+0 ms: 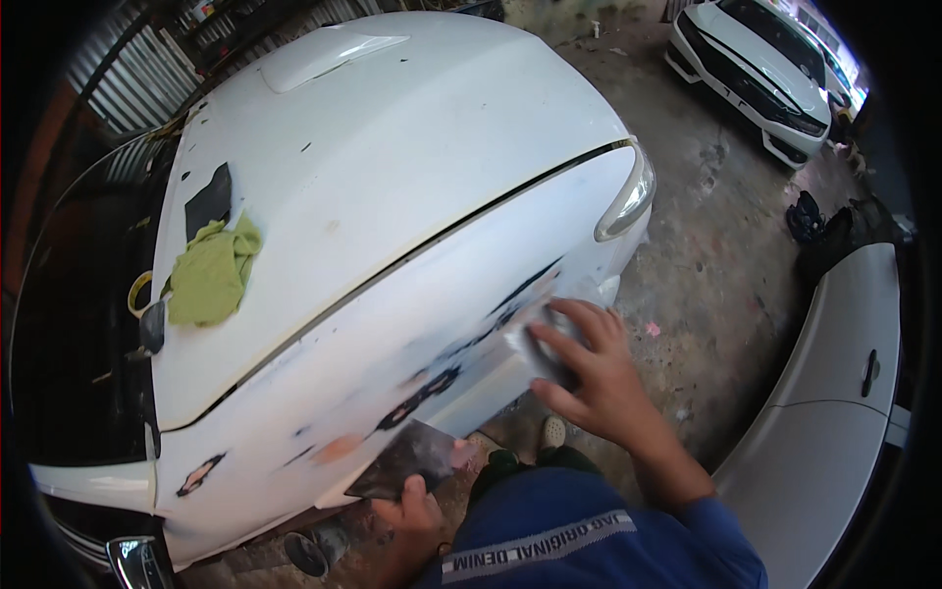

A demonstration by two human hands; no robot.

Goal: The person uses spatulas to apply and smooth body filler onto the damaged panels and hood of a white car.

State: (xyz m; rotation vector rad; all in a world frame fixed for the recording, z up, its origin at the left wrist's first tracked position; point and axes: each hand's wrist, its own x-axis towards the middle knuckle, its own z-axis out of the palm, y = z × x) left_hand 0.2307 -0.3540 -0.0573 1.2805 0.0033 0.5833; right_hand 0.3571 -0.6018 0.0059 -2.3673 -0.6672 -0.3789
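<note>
My right hand [589,363] grips a grey sanding block [545,344], blurred, against the white front fender [294,412] of a car, over a band of dark, bare and filler-coloured patches. Below and to the left, my left hand [412,506] holds a dark grey sheet [392,466], like sandpaper, beside the lower fender. Its fingertips partly show; the rest of the hand runs toward the lower edge. The fender's panel gap runs along the hood [392,137], and the headlight [623,196] sits at its front end.
A green cloth [211,275], dark sheet [206,196] and tape roll [138,293] lie at the hood's rear. Another white car [746,69] stands at upper right. A detached door or panel [814,422] is close on my right, dark bags [805,221] behind it. A bucket [306,550] sits low left.
</note>
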